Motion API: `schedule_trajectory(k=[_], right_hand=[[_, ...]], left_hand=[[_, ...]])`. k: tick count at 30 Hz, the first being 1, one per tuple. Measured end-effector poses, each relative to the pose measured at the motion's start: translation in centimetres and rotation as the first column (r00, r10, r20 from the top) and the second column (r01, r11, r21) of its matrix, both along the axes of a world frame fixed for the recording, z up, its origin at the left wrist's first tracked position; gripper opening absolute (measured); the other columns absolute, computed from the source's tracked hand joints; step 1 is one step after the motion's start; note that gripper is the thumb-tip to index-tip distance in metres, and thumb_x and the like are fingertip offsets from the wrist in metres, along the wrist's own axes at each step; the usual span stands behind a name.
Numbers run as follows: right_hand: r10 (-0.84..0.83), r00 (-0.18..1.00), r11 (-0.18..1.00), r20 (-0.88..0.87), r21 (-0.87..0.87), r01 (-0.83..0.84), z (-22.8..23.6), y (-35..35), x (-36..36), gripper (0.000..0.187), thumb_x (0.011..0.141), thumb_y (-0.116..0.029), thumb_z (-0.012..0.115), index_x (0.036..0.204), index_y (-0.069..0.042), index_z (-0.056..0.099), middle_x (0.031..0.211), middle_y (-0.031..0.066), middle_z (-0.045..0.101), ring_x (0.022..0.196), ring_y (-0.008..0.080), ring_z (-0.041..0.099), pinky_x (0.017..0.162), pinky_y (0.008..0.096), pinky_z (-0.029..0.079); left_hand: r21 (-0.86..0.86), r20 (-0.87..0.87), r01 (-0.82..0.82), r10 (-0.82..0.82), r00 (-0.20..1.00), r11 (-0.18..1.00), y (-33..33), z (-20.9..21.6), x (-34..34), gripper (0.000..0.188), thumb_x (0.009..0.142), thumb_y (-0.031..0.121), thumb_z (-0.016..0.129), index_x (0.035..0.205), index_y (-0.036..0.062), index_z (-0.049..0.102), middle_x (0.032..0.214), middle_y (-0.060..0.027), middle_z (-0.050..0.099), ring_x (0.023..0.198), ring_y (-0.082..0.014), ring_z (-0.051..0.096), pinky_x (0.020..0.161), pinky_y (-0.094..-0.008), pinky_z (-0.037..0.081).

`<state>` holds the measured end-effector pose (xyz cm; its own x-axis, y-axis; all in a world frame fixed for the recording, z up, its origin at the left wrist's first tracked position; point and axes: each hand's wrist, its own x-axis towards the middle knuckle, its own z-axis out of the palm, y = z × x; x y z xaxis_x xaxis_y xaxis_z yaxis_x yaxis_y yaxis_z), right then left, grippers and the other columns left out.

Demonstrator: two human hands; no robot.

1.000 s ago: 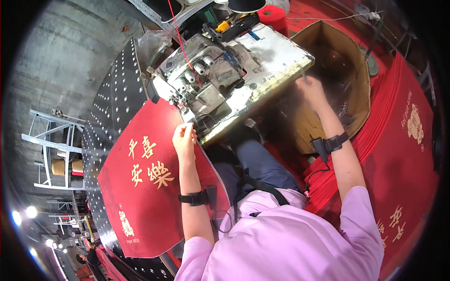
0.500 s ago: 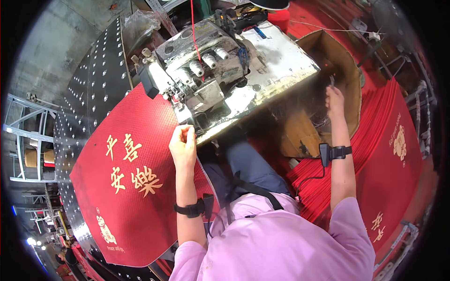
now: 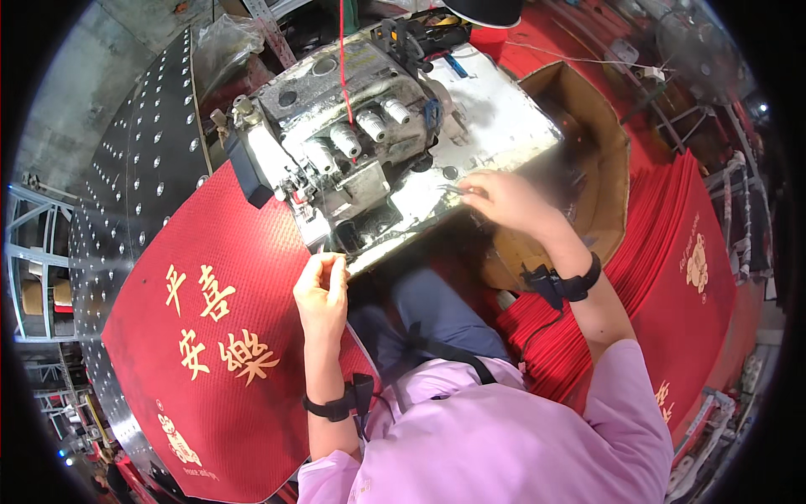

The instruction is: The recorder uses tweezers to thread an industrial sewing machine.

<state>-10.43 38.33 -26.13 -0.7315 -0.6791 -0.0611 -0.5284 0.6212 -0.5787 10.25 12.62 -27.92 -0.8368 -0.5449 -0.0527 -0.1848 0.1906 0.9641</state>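
An overlock sewing machine (image 3: 336,118), threaded with red thread (image 3: 343,59), stands on a worn white machine table (image 3: 495,109). By its front corner my left hand (image 3: 323,290) is closed in a pinch; what sits between its fingertips is too small to make out. A red mat (image 3: 218,252) with gold characters lies left of that hand, its upper corner beside the machine's needle area. Over the table's front edge, my right hand (image 3: 512,202) grips slim metal tweezers (image 3: 451,190), their tips pointing left toward the machine.
A cardboard box (image 3: 617,160) with a dark inside stands right of the table. Below it lies a thick stack of red mats (image 3: 646,277). On the left is a black surface studded with metal balls (image 3: 159,160). A blue-handled tool (image 3: 456,65) rests at the table's back.
My right hand has swung left from above the cardboard box to the table's front edge, bringing the tweezers along. My left hand stays pinched by the machine's corner. The whole view has shifted slightly.
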Motion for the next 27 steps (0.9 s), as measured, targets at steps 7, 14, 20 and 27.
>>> schedule_trajectory(k=[7, 14, 20, 27], right_hand=[[0.188, 0.962, 0.96, -0.2, 0.243, -0.137, -1.4, -3.2, -0.9, 0.018, 0.086, -0.022, 0.063, 0.095, -0.007, 0.069, 0.089, 0.0157, 0.068, 0.09, 0.0325, 0.066, 0.081, 0.0435, 0.052], [0.062, 0.987, 0.997, -0.15, 0.06, -0.053, -1.4, -2.2, -1.5, 0.017, 0.087, -0.02, 0.063, 0.089, -0.005, 0.07, 0.088, 0.015, 0.069, 0.082, 0.0339, 0.066, 0.076, 0.0423, 0.052], [0.088, 0.933, 0.976, 0.348, -0.216, -0.012, 2.7, 0.2, 0.1, 0.019, 0.09, -0.018, 0.065, 0.098, -0.002, 0.069, 0.083, 0.0079, 0.068, 0.073, 0.0157, 0.062, 0.071, 0.0302, 0.049], [0.121, 0.798, 0.95, 0.59, -0.303, 0.08, 7.0, 1.0, 4.0, 0.018, 0.093, -0.017, 0.064, 0.1, -0.001, 0.069, 0.083, 0.0011, 0.066, 0.067, 0.0052, 0.055, 0.055, 0.021, 0.043]], left_hand=[[-0.064, 0.0, 0.037, -0.037, 0.999, 0.997, 0.7, -1.0, -0.1, 0.006, 0.094, 0.007, 0.062, 0.098, 0.0025, 0.065, 0.076, 0.0017, 0.06, 0.064, -0.0043, 0.052, 0.058, -0.0196, 0.042], [-0.367, -0.045, -0.019, 0.002, 0.999, 0.93, 1.0, -0.2, 0.6, 0.032, 0.085, -0.001, 0.067, 0.117, 0.0009, 0.059, 0.101, -0.0074, 0.057, 0.064, -0.009, 0.05, 0.063, -0.0228, 0.045], [-0.425, -0.236, -0.05, -0.057, 0.97, 0.904, 2.7, 3.7, -0.1, 0.037, 0.083, -0.005, 0.066, 0.119, 0.0008, 0.059, 0.101, -0.0072, 0.055, 0.061, -0.0104, 0.04, 0.06, -0.0243, 0.039], [-0.065, -0.193, 0.376, -0.381, 0.904, 0.924, 5.5, 4.7, -4.3, 0.023, 0.092, -0.001, 0.062, 0.114, -0.0006, 0.067, 0.089, 0.0025, 0.052, 0.077, -0.0031, 0.048, 0.067, -0.0183, 0.04]])
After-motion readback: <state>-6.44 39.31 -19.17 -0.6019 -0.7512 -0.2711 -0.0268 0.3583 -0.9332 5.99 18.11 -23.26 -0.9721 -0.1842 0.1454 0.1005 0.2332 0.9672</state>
